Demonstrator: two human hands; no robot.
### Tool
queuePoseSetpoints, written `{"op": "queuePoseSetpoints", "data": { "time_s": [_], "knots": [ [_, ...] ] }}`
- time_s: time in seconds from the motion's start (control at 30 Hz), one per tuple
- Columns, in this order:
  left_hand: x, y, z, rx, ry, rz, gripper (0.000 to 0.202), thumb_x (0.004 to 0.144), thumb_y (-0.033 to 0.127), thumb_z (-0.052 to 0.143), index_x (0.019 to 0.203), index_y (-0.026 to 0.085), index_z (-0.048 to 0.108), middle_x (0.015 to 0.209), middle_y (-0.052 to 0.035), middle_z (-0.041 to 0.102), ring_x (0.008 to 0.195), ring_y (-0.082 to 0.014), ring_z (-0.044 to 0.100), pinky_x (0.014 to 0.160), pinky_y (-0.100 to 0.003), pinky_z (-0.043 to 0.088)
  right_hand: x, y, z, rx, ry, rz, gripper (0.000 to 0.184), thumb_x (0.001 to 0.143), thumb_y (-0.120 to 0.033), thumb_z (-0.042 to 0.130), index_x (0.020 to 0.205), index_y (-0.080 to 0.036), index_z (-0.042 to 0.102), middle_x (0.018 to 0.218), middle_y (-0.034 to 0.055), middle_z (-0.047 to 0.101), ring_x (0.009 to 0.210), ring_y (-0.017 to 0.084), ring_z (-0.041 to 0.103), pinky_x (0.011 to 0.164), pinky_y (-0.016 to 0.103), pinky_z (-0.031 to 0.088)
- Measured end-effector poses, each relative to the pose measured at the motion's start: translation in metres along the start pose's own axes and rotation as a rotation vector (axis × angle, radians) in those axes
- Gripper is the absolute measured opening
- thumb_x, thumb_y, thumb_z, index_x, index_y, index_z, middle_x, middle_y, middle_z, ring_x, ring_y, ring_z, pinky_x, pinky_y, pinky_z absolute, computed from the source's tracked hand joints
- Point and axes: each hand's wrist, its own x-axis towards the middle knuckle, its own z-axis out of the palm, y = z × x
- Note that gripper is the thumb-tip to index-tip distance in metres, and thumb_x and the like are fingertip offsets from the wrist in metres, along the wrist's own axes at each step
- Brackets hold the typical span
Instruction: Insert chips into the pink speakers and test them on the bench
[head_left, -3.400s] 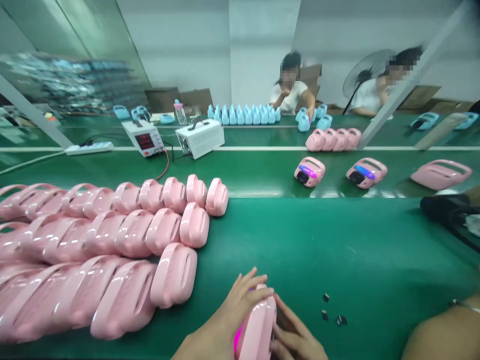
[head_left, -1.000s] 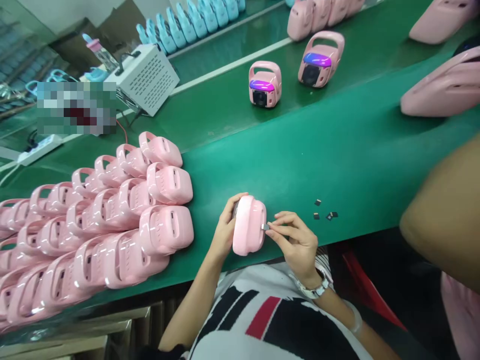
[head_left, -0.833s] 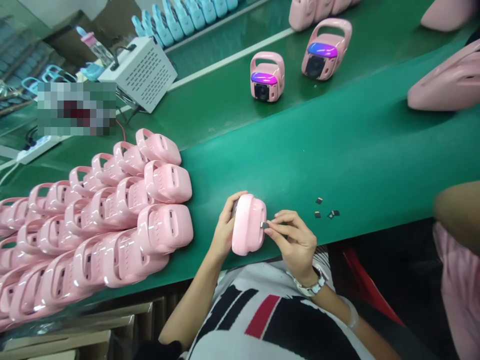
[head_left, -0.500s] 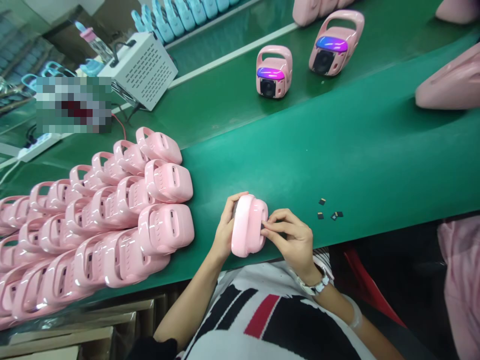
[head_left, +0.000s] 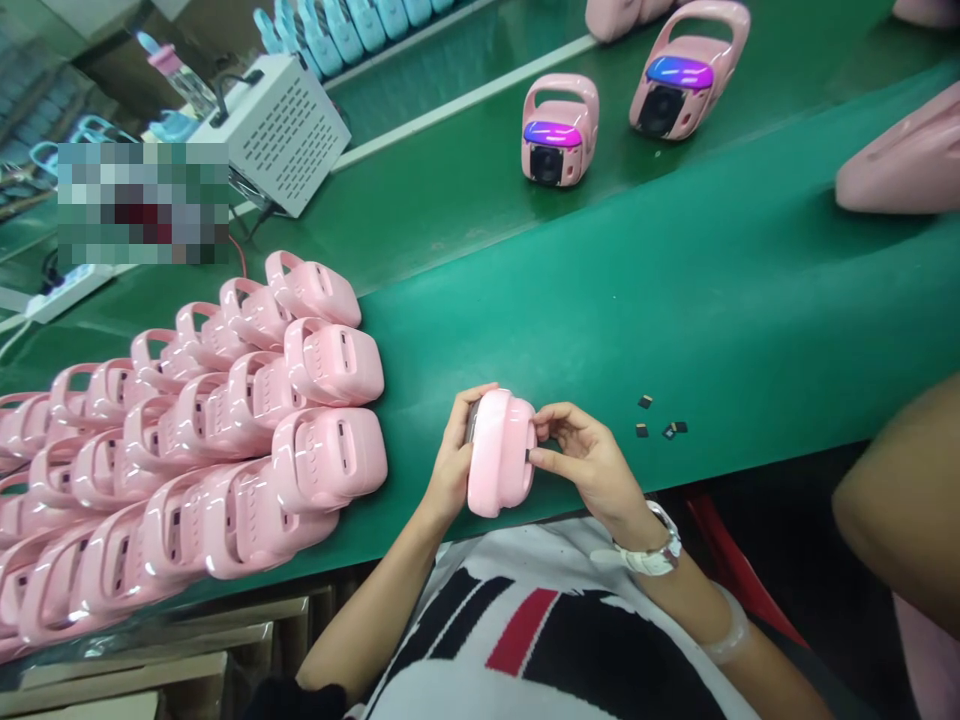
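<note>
A small pink speaker (head_left: pixel 496 470) is in my left hand (head_left: pixel 451 462), tilted over the green table, with my fingers behind it and its carrying handle hard to make out. Against its right side is my right hand (head_left: pixel 592 455), its thumb and forefinger apart. The thumb tip touches a small dark piece (head_left: pixel 529 455) at the speaker's edge, seemingly a memory card partly in a slot. To the right of this hand, several small black memory cards (head_left: pixel 642 431) lie loose on the green table (head_left: pixel 540 320).
Rows of pink speakers (head_left: pixel 330 450) fill the table's left side. Two speakers with purple-lit fronts (head_left: pixel 559 135) stand farther back. A grey metal box (head_left: pixel 277 130) is at upper left, near blue speakers (head_left: pixel 322 45). Another person's blurred arm (head_left: pixel 907 500) shows at right.
The thumb and forefinger of my right hand have spread from a pinch at the speaker's edge. Another person's arm has come into view at right. The view has shifted slightly.
</note>
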Motion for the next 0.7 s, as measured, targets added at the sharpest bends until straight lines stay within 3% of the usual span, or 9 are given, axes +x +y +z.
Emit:
{"op": "queuePoseSetpoints", "data": {
  "time_s": [0.1, 0.27, 0.4, 0.5, 0.53, 0.6, 0.67, 0.7],
  "knots": [
    [0.000, 0.002, 0.001, 0.019, 0.009, 0.014, 0.039, 0.078, 0.025, 0.060, 0.116, 0.027, 0.056, 0.112, -0.0012, 0.058, 0.097, -0.0185, 0.054, 0.081, -0.024, 0.043, 0.006, -0.010, 0.001, -0.022, -0.033, 0.067, 0.043, 0.053, -0.024, 0.086, 0.084, -0.022, 0.056, 0.074, -0.0039, 0.051, 0.074, 0.013, 0.050, 0.071, 0.027, 0.044],
    [0.001, 0.007, 0.003, 0.072, 0.014, 0.042, 0.039, 0.073, 0.022, 0.062, 0.112, 0.026, 0.058, 0.109, -0.0016, 0.059, 0.097, -0.0194, 0.055, 0.083, -0.025, 0.044, 0.010, -0.019, 0.003, -0.128, -0.087, 0.178, 0.044, 0.054, -0.022, 0.083, 0.085, -0.021, 0.051, 0.075, -0.0053, 0.046, 0.071, 0.011, 0.048, 0.065, 0.024, 0.043],
    [-0.001, 0.005, 0.003, 0.050, -0.006, 0.043, 0.041, 0.072, 0.025, 0.064, 0.113, 0.026, 0.057, 0.111, -0.0019, 0.059, 0.100, -0.0213, 0.055, 0.089, -0.028, 0.043, 0.012, -0.027, -0.012, -0.189, -0.195, 0.218, 0.046, 0.057, -0.030, 0.084, 0.089, -0.021, 0.052, 0.074, -0.0045, 0.049, 0.069, 0.011, 0.052, 0.063, 0.025, 0.047],
    [-0.003, 0.002, 0.004, 0.023, -0.008, 0.087, 0.043, 0.070, 0.028, 0.066, 0.112, 0.023, 0.058, 0.110, -0.0031, 0.060, 0.103, -0.0229, 0.055, 0.092, -0.030, 0.040, 0.031, -0.051, -0.013, -0.276, -0.232, 0.136, 0.043, 0.057, -0.034, 0.085, 0.087, -0.020, 0.056, 0.073, -0.0021, 0.055, 0.068, 0.013, 0.056, 0.062, 0.025, 0.050],
    [-0.003, 0.002, 0.005, 0.012, -0.003, 0.109, 0.043, 0.069, 0.029, 0.067, 0.111, 0.022, 0.059, 0.109, -0.0037, 0.061, 0.102, -0.0234, 0.055, 0.092, -0.031, 0.040, 0.043, -0.062, -0.003, -0.309, -0.223, 0.055, 0.040, 0.058, -0.033, 0.084, 0.085, -0.020, 0.058, 0.075, -0.0008, 0.058, 0.070, 0.013, 0.058, 0.063, 0.025, 0.051],
    [-0.001, 0.000, 0.006, -0.021, 0.008, 0.151, 0.044, 0.067, 0.029, 0.068, 0.109, 0.021, 0.060, 0.106, -0.0043, 0.062, 0.100, -0.0237, 0.055, 0.092, -0.032, 0.040, 0.068, -0.080, 0.036, -0.380, -0.279, -0.102, 0.031, 0.064, -0.033, 0.080, 0.085, -0.019, 0.063, 0.080, 0.0014, 0.063, 0.072, 0.014, 0.060, 0.063, 0.024, 0.051],
    [0.001, -0.002, 0.008, -0.071, 0.023, 0.180, 0.043, 0.064, 0.027, 0.068, 0.105, 0.020, 0.060, 0.103, -0.0043, 0.063, 0.098, -0.0243, 0.055, 0.092, -0.034, 0.040, 0.092, -0.088, 0.095, -0.518, -0.527, -0.128, 0.021, 0.072, -0.034, 0.072, 0.086, -0.018, 0.067, 0.077, 0.0019, 0.067, 0.065, 0.012, 0.061, 0.056, 0.022, 0.049],
    [0.003, -0.003, 0.008, -0.099, 0.028, 0.186, 0.043, 0.062, 0.025, 0.068, 0.103, 0.020, 0.060, 0.102, -0.0044, 0.063, 0.098, -0.0250, 0.055, 0.093, -0.035, 0.040, 0.101, -0.087, 0.127, -0.650, -0.622, -0.099, 0.016, 0.075, -0.032, 0.069, 0.081, -0.017, 0.069, 0.066, -0.0002, 0.065, 0.055, 0.011, 0.058, 0.050, 0.021, 0.044]
  ]
}}
